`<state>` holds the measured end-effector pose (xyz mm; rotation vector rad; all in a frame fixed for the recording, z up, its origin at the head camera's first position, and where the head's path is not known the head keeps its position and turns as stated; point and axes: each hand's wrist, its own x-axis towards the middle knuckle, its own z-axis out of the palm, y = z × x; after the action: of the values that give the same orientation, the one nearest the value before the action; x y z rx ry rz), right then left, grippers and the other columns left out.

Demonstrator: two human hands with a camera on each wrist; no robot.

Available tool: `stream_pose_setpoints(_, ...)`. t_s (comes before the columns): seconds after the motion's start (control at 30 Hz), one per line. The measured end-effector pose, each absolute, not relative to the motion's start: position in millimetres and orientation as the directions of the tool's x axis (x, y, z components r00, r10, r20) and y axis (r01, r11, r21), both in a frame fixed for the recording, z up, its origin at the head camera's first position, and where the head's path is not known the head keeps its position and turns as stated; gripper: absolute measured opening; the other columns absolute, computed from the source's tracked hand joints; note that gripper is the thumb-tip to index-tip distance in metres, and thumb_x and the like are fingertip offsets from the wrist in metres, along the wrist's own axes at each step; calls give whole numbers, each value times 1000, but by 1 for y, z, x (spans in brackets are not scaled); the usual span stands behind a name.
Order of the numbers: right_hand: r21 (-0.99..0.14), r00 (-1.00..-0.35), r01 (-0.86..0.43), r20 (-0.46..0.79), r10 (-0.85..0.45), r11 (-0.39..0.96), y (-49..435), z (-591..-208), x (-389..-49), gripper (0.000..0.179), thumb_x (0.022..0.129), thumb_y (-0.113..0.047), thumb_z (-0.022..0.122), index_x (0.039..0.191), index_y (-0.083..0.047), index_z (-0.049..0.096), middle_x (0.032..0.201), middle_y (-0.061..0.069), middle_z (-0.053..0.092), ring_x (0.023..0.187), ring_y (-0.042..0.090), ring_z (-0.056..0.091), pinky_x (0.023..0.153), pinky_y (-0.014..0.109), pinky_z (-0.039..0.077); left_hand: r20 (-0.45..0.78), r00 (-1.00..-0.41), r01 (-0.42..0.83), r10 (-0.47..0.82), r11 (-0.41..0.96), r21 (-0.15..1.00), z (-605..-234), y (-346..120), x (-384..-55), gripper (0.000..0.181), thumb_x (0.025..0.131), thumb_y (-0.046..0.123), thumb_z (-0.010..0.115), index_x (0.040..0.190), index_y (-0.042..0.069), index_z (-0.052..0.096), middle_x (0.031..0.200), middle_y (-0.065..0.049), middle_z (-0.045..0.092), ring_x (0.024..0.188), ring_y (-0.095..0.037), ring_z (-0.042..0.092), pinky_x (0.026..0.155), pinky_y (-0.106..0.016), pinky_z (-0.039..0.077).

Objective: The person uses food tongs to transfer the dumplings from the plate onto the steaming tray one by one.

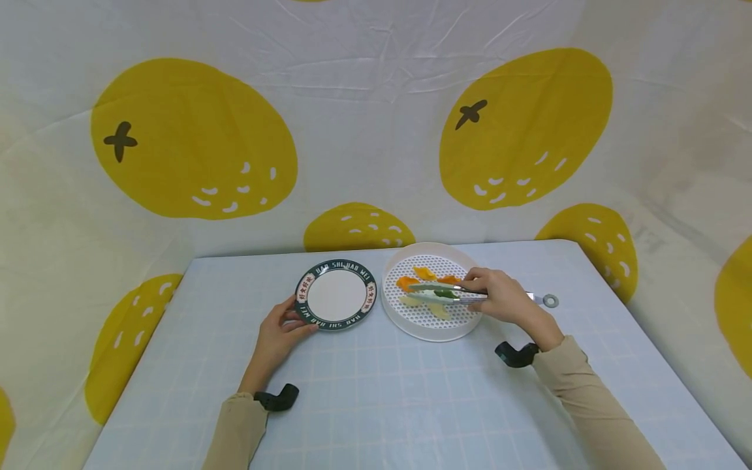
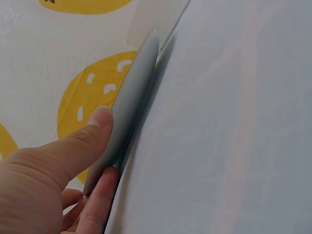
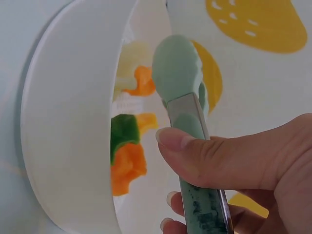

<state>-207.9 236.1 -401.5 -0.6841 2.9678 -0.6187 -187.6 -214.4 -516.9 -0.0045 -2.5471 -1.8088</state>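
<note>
My left hand (image 1: pixel 281 334) holds the near left rim of a round plate (image 1: pixel 335 295) with a white centre and a dark green lettered border. In the left wrist view the thumb (image 2: pixel 101 119) lies along the plate's edge and fingers reach under it. My right hand (image 1: pixel 499 297) grips metal tongs (image 3: pixel 190 112) with pale green tips, held over a white perforated tray (image 1: pixel 427 333). Inside the tray lie orange pieces (image 3: pixel 129 165), a yellow piece (image 1: pixel 424 273), a dark green piece (image 3: pixel 124 131) and pale pieces (image 1: pixel 439 312). No piece shows between the tong tips in the right wrist view.
A pale blue checked cloth (image 1: pixel 376 405) covers the table. Behind it hangs a white sheet (image 1: pixel 364 150) printed with big yellow fruit. The plate and tray stand side by side near the table's back edge. Each wrist wears a black camera mount (image 1: pixel 276 398).
</note>
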Motion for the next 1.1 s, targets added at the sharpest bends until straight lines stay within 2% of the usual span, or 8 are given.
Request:
stream_pose_setpoints(0.23, -431, -891, -447, 139, -432, 784, 231, -399, -201, 51, 74, -1, 84, 123, -3, 70, 105, 6, 64, 88, 23, 56, 73, 36, 54, 19, -1000, 16, -5, 319, 948, -518, -215, -188, 90, 76, 21, 88, 151, 10, 39, 120, -13, 54, 107, -28, 65, 88, -20, 56)
stream_pose_setpoints(0.6, -555, -884, -468, 273, -380, 688, 198, -399, -176, 57, 75, -2, 85, 127, 4, 64, 115, 12, 60, 83, 27, 56, 61, 24, 54, 11, -1000, 9, -6, 320, 947, -517, -215, -187, 91, 76, 22, 88, 151, 10, 39, 121, -13, 53, 108, -28, 64, 89, -21, 56)
stream_pose_setpoints(0.77, -571, -861, -509, 348, -372, 644, 175, -400, -163, 59, 75, -5, 87, 127, 6, 63, 116, 13, 60, 84, 25, 57, 61, 29, 57, 18, -1000, 15, -6, 309, 951, -518, -215, -188, 91, 75, 21, 89, 151, 10, 39, 121, -13, 53, 108, -29, 64, 88, -20, 56)
stream_pose_setpoints(1.1, -575, -893, -448, 321, -315, 685, 124, -409, -137, 60, 72, -17, 91, 125, -1, 67, 110, 5, 61, 84, 16, 54, 64, 19, 53, 30, -1000, 27, -5, 316, 948, -520, -215, -188, 90, 76, 22, 88, 151, 11, 40, 121, -12, 53, 108, -28, 63, 88, -20, 56)
